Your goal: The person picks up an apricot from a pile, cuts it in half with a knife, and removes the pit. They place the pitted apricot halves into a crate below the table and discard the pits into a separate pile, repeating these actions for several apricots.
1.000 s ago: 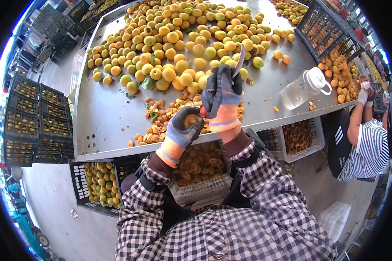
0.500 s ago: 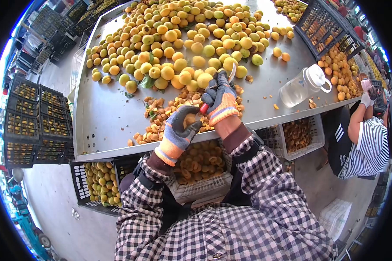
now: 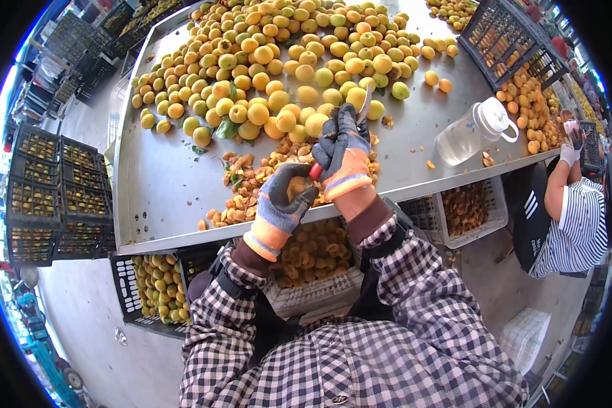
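My left hand (image 3: 279,209), in a grey-and-orange glove, is curled round an apricot (image 3: 297,186), partly hidden by the fingers and thumb. Close beside it, my right hand (image 3: 344,151) grips a knife with a red handle (image 3: 315,171). The knife's curved blade (image 3: 365,105) points up and away past the knuckles. Beneath both hands, cut apricot pieces (image 3: 243,194) lie heaped near the front edge of the metal table (image 3: 163,207). A large pile of whole yellow and greenish apricots (image 3: 251,75) spreads behind them.
A clear water bottle (image 3: 460,141) with a white lid stands at right. Below the table edge are a crate of apricot pieces (image 3: 313,292), another crate (image 3: 500,216), and a black crate of whole fruit (image 3: 126,285). A co-worker (image 3: 571,217) sits at far right.
Both hands keep nearly the same pose and hold. The view has shifted very slightly, and the co-worker's hands at right have moved a little.
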### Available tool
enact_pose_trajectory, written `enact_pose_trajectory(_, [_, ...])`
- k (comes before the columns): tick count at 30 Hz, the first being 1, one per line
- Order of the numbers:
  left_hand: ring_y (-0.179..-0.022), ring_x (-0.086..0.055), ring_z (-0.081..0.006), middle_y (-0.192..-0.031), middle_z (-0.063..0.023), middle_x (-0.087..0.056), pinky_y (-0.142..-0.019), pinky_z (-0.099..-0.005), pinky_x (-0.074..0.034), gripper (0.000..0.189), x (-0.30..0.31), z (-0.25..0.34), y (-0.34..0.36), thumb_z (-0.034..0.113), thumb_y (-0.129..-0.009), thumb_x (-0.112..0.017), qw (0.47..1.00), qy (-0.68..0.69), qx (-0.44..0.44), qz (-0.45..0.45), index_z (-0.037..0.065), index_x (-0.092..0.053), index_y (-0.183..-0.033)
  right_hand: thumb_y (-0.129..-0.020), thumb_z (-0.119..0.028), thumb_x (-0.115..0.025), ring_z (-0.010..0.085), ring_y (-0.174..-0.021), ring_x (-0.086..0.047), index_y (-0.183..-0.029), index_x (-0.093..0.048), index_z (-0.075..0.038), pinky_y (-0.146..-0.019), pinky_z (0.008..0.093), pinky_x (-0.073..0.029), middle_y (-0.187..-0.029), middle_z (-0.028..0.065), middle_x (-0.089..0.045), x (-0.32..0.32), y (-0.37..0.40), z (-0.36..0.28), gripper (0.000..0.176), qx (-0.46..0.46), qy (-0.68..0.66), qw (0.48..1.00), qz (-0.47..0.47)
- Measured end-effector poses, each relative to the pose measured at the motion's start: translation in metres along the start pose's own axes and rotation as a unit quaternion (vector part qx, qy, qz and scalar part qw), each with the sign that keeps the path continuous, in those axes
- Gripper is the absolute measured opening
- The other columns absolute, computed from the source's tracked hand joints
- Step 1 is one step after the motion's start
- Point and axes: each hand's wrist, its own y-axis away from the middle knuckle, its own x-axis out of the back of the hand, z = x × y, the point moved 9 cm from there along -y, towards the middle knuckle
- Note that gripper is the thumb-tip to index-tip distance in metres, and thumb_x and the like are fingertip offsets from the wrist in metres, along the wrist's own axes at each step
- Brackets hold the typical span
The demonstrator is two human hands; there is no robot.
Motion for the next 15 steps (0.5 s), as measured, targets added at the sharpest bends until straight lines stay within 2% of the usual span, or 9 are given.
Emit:
enact_pose_trajectory(4, [-0.092, -0.063, -0.0233, -0.100, -0.0119, -0.064, -0.083, -0.0324, -0.049, 0.034, 0.002, 0.015, -0.001, 0.004, -0.078, -0.072, 0.999, -0.012, -0.037, -0.004, 0.002, -0.060, -0.109, -0.098, -0.031, -0.054, 0.0074, -0.038, -0.029, -0.084, -0.049, -0.017, -0.035, 0.0229, -0.021, -0.059, -0.0050, -0.042, 0.014, -0.009, 0.018, 0.021, -0.076, -0.024, 0.996, 0.029])
enact_pose_trajectory(5, [-0.093, -0.063, -0.0253, -0.101, -0.0126, -0.064, -0.083, -0.0327, -0.049, 0.034, 0.004, 0.021, 0.000, 0.003, -0.078, -0.072, 0.995, -0.060, -0.079, -0.007, 0.002, -0.060, -0.110, -0.098, -0.031, -0.054, 0.0074, -0.038, -0.029, -0.084, -0.049, -0.017, -0.035, 0.0229, -0.021, -0.059, -0.0050, -0.042, 0.022, -0.014, 0.023, 0.021, -0.076, -0.024, 0.996, 0.030])
enact_pose_trajectory(7, [-0.094, -0.063, -0.0273, -0.102, -0.0134, -0.064, -0.084, -0.0330, -0.049, 0.035, 0.002, 0.024, 0.001, 0.002, -0.077, -0.072, 0.987, -0.107, -0.119, -0.011, 0.002, -0.060, -0.110, -0.099, -0.032, -0.053, 0.0077, -0.039, -0.027, -0.084, -0.048, -0.016, -0.035, 0.0234, -0.021, -0.060, -0.0047, -0.041, 0.018, -0.010, 0.054, 0.023, -0.230, -0.151, 0.962, 0.010])
enact_pose_trajectory(8, [-0.096, -0.063, -0.0285, -0.103, -0.0137, -0.063, -0.085, -0.0331, -0.049, 0.036, 0.002, 0.019, 0.001, 0.001, -0.077, -0.071, 0.989, -0.097, -0.110, -0.004, 0.002, -0.060, -0.111, -0.099, -0.032, -0.053, 0.0077, -0.039, -0.027, -0.084, -0.048, -0.016, -0.035, 0.0234, -0.021, -0.060, -0.0047, -0.041, 0.015, -0.009, 0.053, 0.023, -0.231, -0.151, 0.961, 0.009])
enact_pose_trajectory(10, [-0.098, -0.062, -0.0296, -0.104, -0.0141, -0.063, -0.085, -0.0332, -0.049, 0.036, 0.002, 0.013, -0.003, 0.000, -0.077, -0.070, 0.991, -0.089, -0.103, 0.000, 0.003, -0.060, -0.111, -0.100, -0.032, -0.051, 0.0082, -0.038, -0.025, -0.084, -0.048, -0.015, -0.035, 0.0236, -0.021, -0.061, -0.0046, -0.040, 0.018, -0.013, 0.038, 0.024, -0.153, -0.109, 0.981, 0.042])
enact_pose_trajectory(12, [-0.097, -0.063, -0.0268, -0.105, -0.0123, -0.063, -0.084, -0.0330, -0.049, 0.040, 0.002, 0.008, -0.008, -0.003, -0.076, -0.069, 0.993, -0.067, -0.093, 0.007, 0.003, -0.060, -0.114, -0.100, -0.033, -0.051, 0.0082, -0.038, -0.026, -0.084, -0.049, -0.014, -0.035, 0.0238, -0.020, -0.060, -0.0046, -0.040, 0.015, -0.018, 0.027, 0.025, -0.122, -0.116, 0.985, 0.043])
enact_pose_trajectory(13, [-0.093, -0.063, -0.0220, -0.104, -0.0092, -0.064, -0.081, -0.0313, -0.049, 0.032, 0.002, -0.001, -0.009, 0.003, -0.084, -0.066, 0.998, 0.005, -0.059, 0.013, 0.003, -0.060, -0.115, -0.100, -0.032, -0.052, 0.0080, -0.038, -0.026, -0.084, -0.049, -0.014, -0.035, 0.0239, -0.020, -0.059, -0.0045, -0.040, 0.014, -0.020, 0.017, 0.024, -0.091, -0.112, 0.989, 0.041])
enact_pose_trajectory(14, [-0.093, -0.063, -0.0220, -0.104, -0.0092, -0.064, -0.081, -0.0313, -0.049, 0.032, 0.002, -0.003, -0.009, 0.003, -0.084, -0.066, 0.998, 0.004, -0.060, 0.014, 0.003, -0.060, -0.115, -0.100, -0.031, -0.052, 0.0078, -0.038, -0.026, -0.083, -0.049, -0.014, -0.034, 0.0240, -0.020, -0.059, -0.0045, -0.040, 0.013, -0.020, 0.008, 0.024, -0.060, -0.108, 0.992, 0.038])
enact_pose_trajectory(15, [-0.090, -0.062, -0.0195, -0.101, -0.0085, -0.065, -0.079, -0.0303, -0.049, 0.027, 0.002, -0.022, -0.011, 0.014, -0.090, -0.060, 0.998, 0.062, 0.029, 0.001, 0.004, -0.062, -0.114, -0.099, -0.031, -0.054, 0.0073, -0.038, -0.028, -0.083, -0.050, -0.013, -0.034, 0.0238, -0.020, -0.058, -0.0044, -0.040, 0.012, -0.020, -0.005, 0.023, -0.018, -0.090, 0.995, 0.029])
